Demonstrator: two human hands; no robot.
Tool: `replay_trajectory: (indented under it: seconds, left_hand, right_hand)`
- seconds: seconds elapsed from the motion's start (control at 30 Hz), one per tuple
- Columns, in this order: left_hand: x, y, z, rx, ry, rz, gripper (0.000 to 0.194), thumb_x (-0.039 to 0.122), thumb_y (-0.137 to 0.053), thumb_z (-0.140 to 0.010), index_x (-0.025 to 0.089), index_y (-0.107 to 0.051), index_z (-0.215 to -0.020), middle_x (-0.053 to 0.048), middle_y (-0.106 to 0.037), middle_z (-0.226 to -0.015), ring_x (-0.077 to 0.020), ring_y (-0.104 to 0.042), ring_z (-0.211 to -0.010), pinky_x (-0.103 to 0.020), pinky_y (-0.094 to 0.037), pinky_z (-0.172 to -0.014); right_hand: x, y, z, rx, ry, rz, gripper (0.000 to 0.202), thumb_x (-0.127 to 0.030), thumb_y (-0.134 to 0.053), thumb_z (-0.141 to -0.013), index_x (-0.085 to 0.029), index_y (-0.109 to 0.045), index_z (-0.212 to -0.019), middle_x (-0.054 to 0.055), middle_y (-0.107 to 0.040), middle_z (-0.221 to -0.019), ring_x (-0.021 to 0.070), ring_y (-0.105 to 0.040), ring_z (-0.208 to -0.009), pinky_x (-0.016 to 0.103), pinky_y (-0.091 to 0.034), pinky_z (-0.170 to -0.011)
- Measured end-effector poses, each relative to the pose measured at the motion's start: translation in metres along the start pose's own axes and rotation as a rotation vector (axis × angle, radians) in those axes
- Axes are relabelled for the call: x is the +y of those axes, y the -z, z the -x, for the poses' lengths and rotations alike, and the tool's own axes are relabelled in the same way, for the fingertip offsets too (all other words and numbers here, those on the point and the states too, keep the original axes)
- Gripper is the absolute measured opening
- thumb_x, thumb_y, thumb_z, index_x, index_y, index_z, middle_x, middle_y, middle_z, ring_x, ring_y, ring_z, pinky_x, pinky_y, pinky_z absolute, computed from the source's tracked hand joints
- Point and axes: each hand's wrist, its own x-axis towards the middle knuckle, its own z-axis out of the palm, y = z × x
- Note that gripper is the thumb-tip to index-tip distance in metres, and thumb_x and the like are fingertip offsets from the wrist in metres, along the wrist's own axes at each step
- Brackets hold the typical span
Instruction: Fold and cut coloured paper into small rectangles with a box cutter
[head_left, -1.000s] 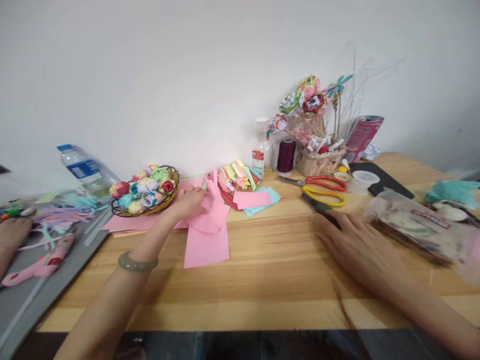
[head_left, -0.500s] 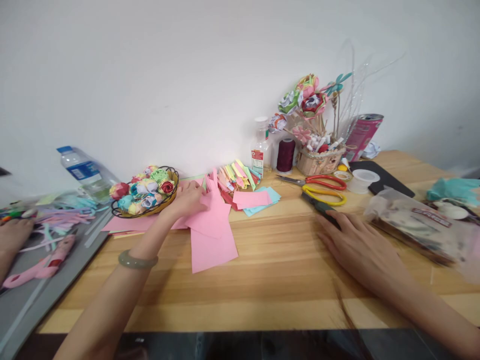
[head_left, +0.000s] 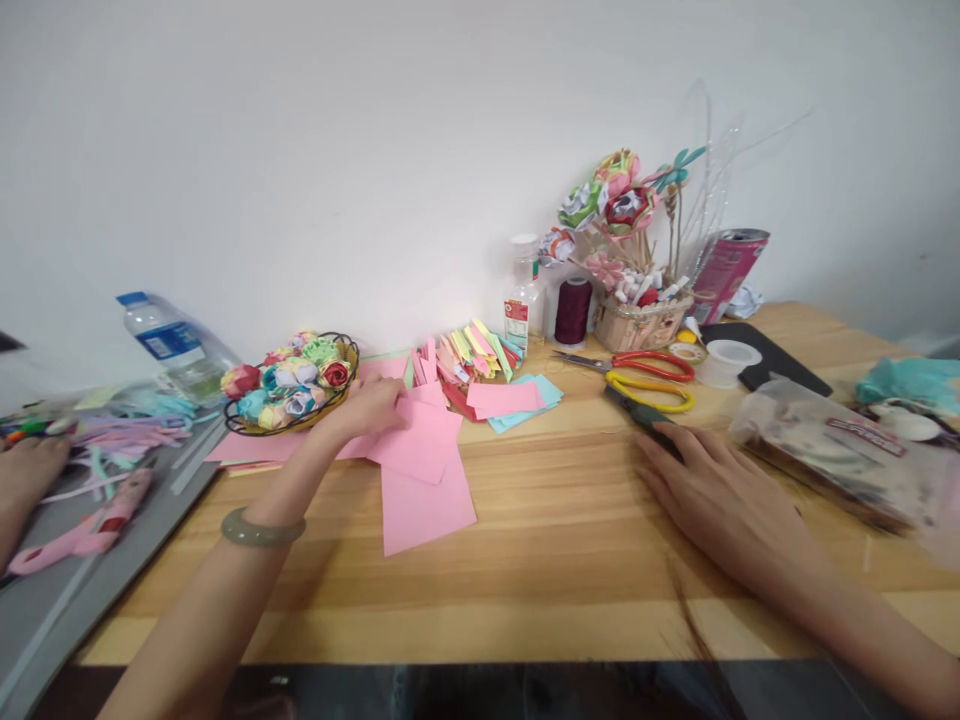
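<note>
My left hand (head_left: pixel 373 408), a bangle on its wrist, is at the left edge of the pink paper sheets (head_left: pixel 427 510), its fingers drawn together on the paper. Right of the sheets my right hand (head_left: pixel 697 475) rests palm down on the wooden table, its fingers over the dark handle of a tool (head_left: pixel 640 412). Beyond it are scissors with red handles (head_left: pixel 652 365) and a yellow handle loop (head_left: pixel 651 392). Small pink and blue paper pieces (head_left: pixel 525 400) lie beside a pile of coloured strips (head_left: pixel 474 352).
A basket of paper flowers (head_left: pixel 296 385) stands left of my left hand. Along the wall are a clear bottle (head_left: pixel 523 290), purple thread (head_left: pixel 573 312) and a flower pot (head_left: pixel 643 322). At far left, another person's hand (head_left: pixel 30 475) is by a pink glue gun (head_left: pixel 90 530).
My left hand has drawn back slightly to the left, its fingers closing together, and the upper pink sheet has shifted and turned a little. My right hand has stayed in place.
</note>
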Motion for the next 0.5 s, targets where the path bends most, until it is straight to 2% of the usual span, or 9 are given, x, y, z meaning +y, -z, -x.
replay_trajectory:
  seconds: [0.07, 0.17, 0.23, 0.27, 0.3, 0.33, 0.37, 0.43, 0.5]
  left_hand:
    - [0.0, 0.005, 0.001, 0.053, 0.005, 0.032, 0.016, 0.03, -0.055, -0.069, 0.02, -0.062, -0.079, -0.006, -0.066, -0.086, -0.0294, -0.055, -0.097, -0.039, -0.037, -0.082]
    - [0.006, 0.021, 0.012, 0.159, 0.019, 0.102, 0.019, 0.033, -0.047, -0.079, 0.02, -0.061, -0.076, -0.004, -0.067, -0.083, -0.0226, -0.06, -0.083, -0.033, -0.042, -0.075]
    - [0.018, 0.035, 0.028, 0.309, 0.026, 0.171, 0.024, 0.037, -0.044, -0.084, 0.02, -0.06, -0.08, -0.003, -0.066, -0.087, -0.0202, -0.06, -0.084, -0.031, -0.044, -0.074]
    - [0.027, 0.04, 0.038, 0.502, 0.004, 0.272, 0.021, 0.037, -0.048, -0.082, 0.02, -0.06, -0.076, -0.003, -0.066, -0.085, -0.0202, -0.061, -0.085, -0.031, -0.045, -0.076]
    - [0.038, 0.044, 0.049, 0.671, -0.058, 0.38, 0.017, 0.035, -0.052, -0.082, 0.021, -0.06, -0.076, -0.003, -0.067, -0.086, -0.0195, -0.061, -0.086, -0.031, -0.046, -0.076]
    - [0.05, 0.045, 0.061, 0.787, -0.16, 0.482, 0.013, 0.032, -0.054, -0.082, 0.021, -0.059, -0.077, -0.002, -0.067, -0.085, -0.018, -0.062, -0.085, -0.03, -0.048, -0.074]
    - [0.064, 0.042, 0.074, 0.848, -0.269, 0.54, 0.009, 0.028, -0.054, -0.083, 0.021, -0.058, -0.078, -0.002, -0.068, -0.084, -0.0166, -0.063, -0.084, -0.028, -0.049, -0.073]
    - [0.091, 0.028, 0.096, 0.846, -0.535, 0.475, 0.008, 0.018, -0.053, -0.086, 0.021, -0.058, -0.08, -0.001, -0.069, -0.083, -0.0134, -0.064, -0.082, -0.026, -0.05, -0.075]
    - [0.114, 0.004, 0.113, 0.847, -0.774, 0.315, 0.017, 0.011, -0.045, -0.088, 0.019, -0.06, -0.088, -0.002, -0.072, -0.085, -0.0124, -0.066, -0.081, -0.024, -0.052, -0.077]
  right_hand:
    - [0.0, -0.001, 0.001, 0.0, 0.002, -0.004, 0.038, -0.024, -0.036, -0.09, -0.008, -0.058, -0.116, 0.02, -0.057, -0.109, 0.0295, -0.054, -0.098, 0.041, -0.045, -0.079]
    - [0.0, -0.001, 0.001, 0.019, 0.001, -0.02, 0.035, -0.023, -0.038, -0.09, -0.008, -0.058, -0.114, 0.02, -0.055, -0.111, 0.0307, -0.053, -0.1, 0.043, -0.045, -0.081]
    - [0.0, 0.0, -0.001, 0.073, 0.006, -0.046, 0.034, -0.022, -0.04, -0.089, -0.006, -0.058, -0.114, 0.022, -0.052, -0.116, 0.033, -0.05, -0.106, 0.046, -0.044, -0.086]
    - [-0.001, 0.002, -0.003, 0.117, 0.006, -0.067, 0.035, -0.022, -0.041, -0.089, -0.005, -0.056, -0.115, 0.023, -0.05, -0.119, 0.0341, -0.047, -0.11, 0.046, -0.042, -0.089]
    - [-0.003, 0.005, -0.004, 0.168, 0.006, -0.092, 0.037, -0.023, -0.043, -0.088, -0.003, -0.053, -0.118, 0.024, -0.048, -0.122, 0.0348, -0.045, -0.114, 0.047, -0.041, -0.091]
    - [-0.005, 0.008, -0.005, 0.222, 0.001, -0.125, 0.042, -0.024, -0.044, -0.088, -0.002, -0.048, -0.124, 0.024, -0.045, -0.125, 0.0351, -0.042, -0.117, 0.048, -0.04, -0.093]
    - [-0.008, 0.013, -0.005, 0.273, -0.006, -0.164, 0.049, -0.025, -0.047, -0.088, -0.001, -0.04, -0.13, 0.025, -0.043, -0.128, 0.0347, -0.041, -0.118, 0.048, -0.039, -0.095]
    - [-0.014, 0.022, -0.003, 0.357, -0.006, -0.261, 0.066, -0.027, -0.051, -0.086, -0.004, -0.022, -0.141, 0.025, -0.041, -0.13, 0.033, -0.04, -0.12, 0.047, -0.039, -0.095]
    - [-0.02, 0.03, 0.003, 0.392, 0.038, -0.351, 0.075, -0.026, -0.052, -0.086, -0.009, -0.01, -0.145, 0.023, -0.04, -0.132, 0.031, -0.038, -0.123, 0.046, -0.041, -0.095]
